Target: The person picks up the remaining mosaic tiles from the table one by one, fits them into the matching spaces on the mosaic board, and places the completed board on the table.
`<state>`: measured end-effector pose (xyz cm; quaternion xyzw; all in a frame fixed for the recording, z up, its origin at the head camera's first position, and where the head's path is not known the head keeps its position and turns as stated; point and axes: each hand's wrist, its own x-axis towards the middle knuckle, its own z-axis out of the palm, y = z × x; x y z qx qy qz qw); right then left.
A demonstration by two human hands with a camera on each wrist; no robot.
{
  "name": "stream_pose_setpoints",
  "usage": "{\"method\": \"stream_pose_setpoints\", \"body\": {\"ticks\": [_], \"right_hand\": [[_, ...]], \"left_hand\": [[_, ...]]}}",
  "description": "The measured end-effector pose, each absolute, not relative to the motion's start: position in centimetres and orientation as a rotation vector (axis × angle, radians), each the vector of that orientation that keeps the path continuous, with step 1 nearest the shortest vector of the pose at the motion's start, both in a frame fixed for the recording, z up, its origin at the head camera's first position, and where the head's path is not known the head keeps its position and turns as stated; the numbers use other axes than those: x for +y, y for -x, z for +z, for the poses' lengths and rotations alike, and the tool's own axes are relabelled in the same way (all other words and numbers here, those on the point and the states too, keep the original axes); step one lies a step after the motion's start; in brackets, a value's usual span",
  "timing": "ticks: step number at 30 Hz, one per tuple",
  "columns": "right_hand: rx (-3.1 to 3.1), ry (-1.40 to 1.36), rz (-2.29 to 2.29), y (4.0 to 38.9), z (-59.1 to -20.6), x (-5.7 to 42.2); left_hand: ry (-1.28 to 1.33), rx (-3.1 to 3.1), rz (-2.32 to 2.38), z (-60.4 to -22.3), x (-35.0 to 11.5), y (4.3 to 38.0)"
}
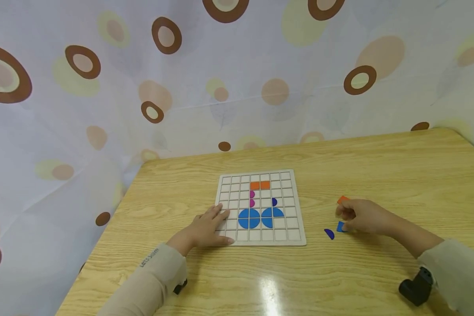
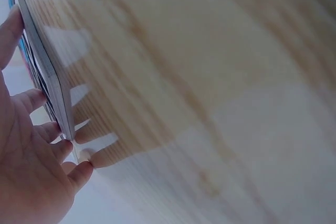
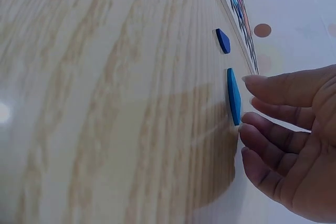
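Note:
My left hand rests with fingers spread on the left edge of a white grid board. In the left wrist view, its fingertips touch the rim of the board. On the grid lie orange squares, magenta half-round pieces, a dark blue half-round piece and light blue quarter-round pieces. Right of the board, my right hand, fingers loosely bent, hovers by a blue piece lying on the table. An orange piece shows partly behind that hand.
A loose dark blue half-round piece lies between the board and my right hand. The wooden table meets a patterned cloth at the back and left. A black device sits at the right wrist.

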<state>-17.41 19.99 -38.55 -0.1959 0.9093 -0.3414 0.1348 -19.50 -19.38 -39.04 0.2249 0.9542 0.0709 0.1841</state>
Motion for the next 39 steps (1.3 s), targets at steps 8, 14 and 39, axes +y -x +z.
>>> {"method": "stream_pose_setpoints", "body": {"ticks": [8,14,39], "right_hand": [[2.633,0.586,-0.964,17.55,-38.93,20.12],[2.629,0.570,-0.969,17.64,-39.19,20.08],[2.608,0.560,-1.074,17.31,-39.01,19.84]], "left_hand": [[-0.635,2.695,0.192,-39.15,-19.40,19.54],[-0.641,2.692,0.193,-39.10,-19.37,19.46],[-0.650,2.698,0.173,-39.15,-19.43,19.60]]}}
